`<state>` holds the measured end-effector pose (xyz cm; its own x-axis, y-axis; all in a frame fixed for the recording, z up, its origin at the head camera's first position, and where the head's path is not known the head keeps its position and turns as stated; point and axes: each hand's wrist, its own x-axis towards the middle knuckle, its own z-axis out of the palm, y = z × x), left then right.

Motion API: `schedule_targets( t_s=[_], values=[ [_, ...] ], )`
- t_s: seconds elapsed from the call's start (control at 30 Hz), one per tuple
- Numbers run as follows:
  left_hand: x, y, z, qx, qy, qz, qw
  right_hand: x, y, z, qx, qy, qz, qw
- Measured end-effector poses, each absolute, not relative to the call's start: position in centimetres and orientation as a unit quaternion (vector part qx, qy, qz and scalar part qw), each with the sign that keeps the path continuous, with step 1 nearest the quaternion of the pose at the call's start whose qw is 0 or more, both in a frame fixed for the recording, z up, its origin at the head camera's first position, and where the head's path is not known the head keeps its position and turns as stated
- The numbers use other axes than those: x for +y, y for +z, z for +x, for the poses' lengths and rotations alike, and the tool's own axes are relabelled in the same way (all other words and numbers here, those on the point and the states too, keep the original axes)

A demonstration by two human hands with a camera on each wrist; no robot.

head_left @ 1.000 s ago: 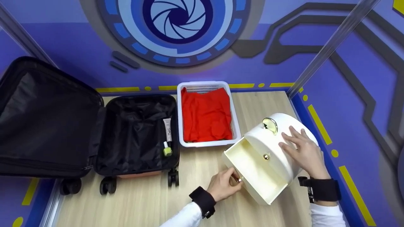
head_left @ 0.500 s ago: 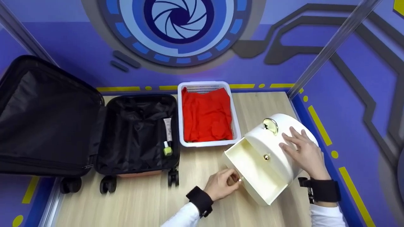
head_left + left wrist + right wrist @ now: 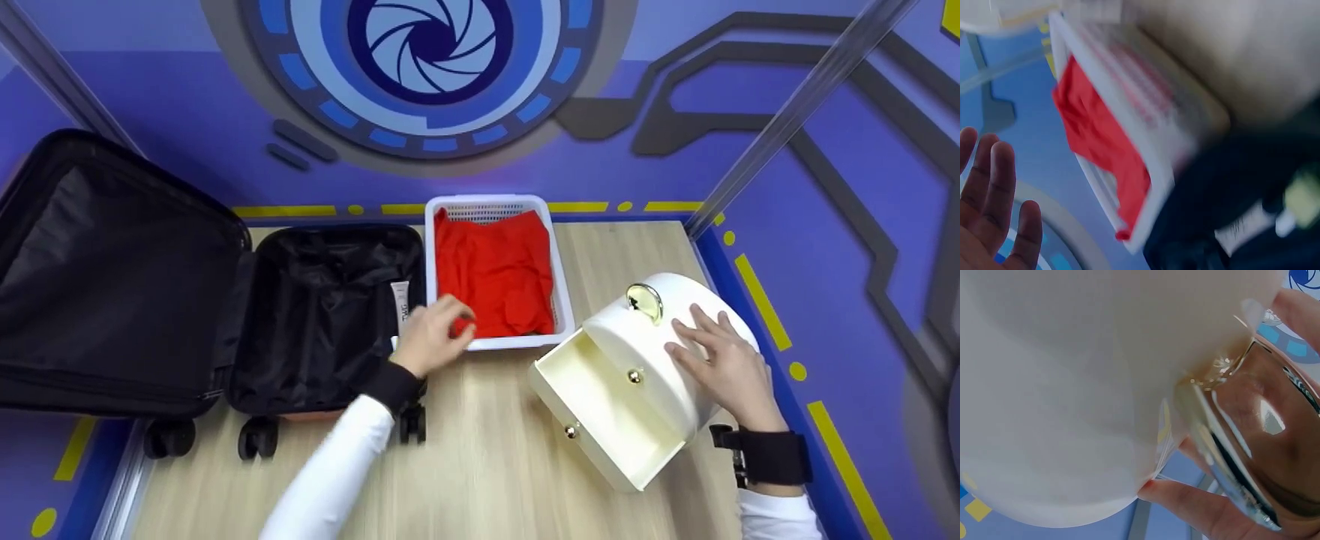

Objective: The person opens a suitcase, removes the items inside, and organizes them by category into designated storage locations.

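In the head view my left hand (image 3: 435, 337) hangs in the air over the gap between the open black suitcase (image 3: 322, 330) and the white basket (image 3: 501, 344). Its fingers are loosely bent and hold nothing. My right hand (image 3: 724, 367) rests with spread fingers on top of the white rounded drawer box (image 3: 671, 300), beside its gold ring handle (image 3: 645, 303). The lower drawer (image 3: 600, 397) of this box is pulled out, with a gold knob (image 3: 571, 432) on its front. No item shows inside it.
A light tube (image 3: 400, 296) lies in the suitcase; the yellow-green nail polish bottle (image 3: 1303, 199) beside it shows in the left wrist view. Red cloth (image 3: 499, 270) fills the basket. Walls stand behind and at the right.
My left hand has let go of the drawer knob and moved left and away from me toward the suitcase and basket. The right hand and the drawer box stay in place.
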<state>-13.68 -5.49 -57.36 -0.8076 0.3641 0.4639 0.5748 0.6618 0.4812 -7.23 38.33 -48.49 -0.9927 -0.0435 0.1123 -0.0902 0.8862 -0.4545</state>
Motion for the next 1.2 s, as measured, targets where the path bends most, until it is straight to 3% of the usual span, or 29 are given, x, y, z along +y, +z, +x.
schedule_targets(
  t_s=[0.07, 0.27, 0.37, 0.67, 0.93, 1.03, 1.2],
  values=[
    [-7.4, -56.8, -15.7, -0.923, -0.282, -0.222, 0.138, 38.4, -48.6, -7.2, -0.969, 0.239, 0.033, 0.049],
    [-10.7, -58.0, -18.9, -0.979, -0.156, -0.12, -0.052, 38.3, -48.6, -7.2, -0.968, 0.242, 0.033, 0.05],
    [-11.4, -59.1, -19.4, -0.984, -0.115, -0.092, -0.102, 38.2, -48.5, -7.1, -0.969, 0.241, 0.031, 0.05],
    [-13.5, -61.9, -19.1, -0.977, -0.157, -0.062, -0.126, 38.2, -48.4, -7.1, -0.969, 0.238, 0.033, 0.055],
    [-14.5, -63.8, -18.4, -0.97, -0.104, -0.075, -0.208, 38.2, -48.4, -7.1, -0.969, 0.236, 0.036, 0.057],
    [-14.3, -64.2, -18.0, -0.969, -0.093, -0.089, -0.21, 38.2, -48.4, -7.1, -0.969, 0.238, 0.034, 0.058],
    [-14.1, -64.9, -17.5, -0.976, -0.102, -0.102, -0.163, 38.2, -48.5, -7.1, -0.969, 0.236, 0.03, 0.06]
  ],
)
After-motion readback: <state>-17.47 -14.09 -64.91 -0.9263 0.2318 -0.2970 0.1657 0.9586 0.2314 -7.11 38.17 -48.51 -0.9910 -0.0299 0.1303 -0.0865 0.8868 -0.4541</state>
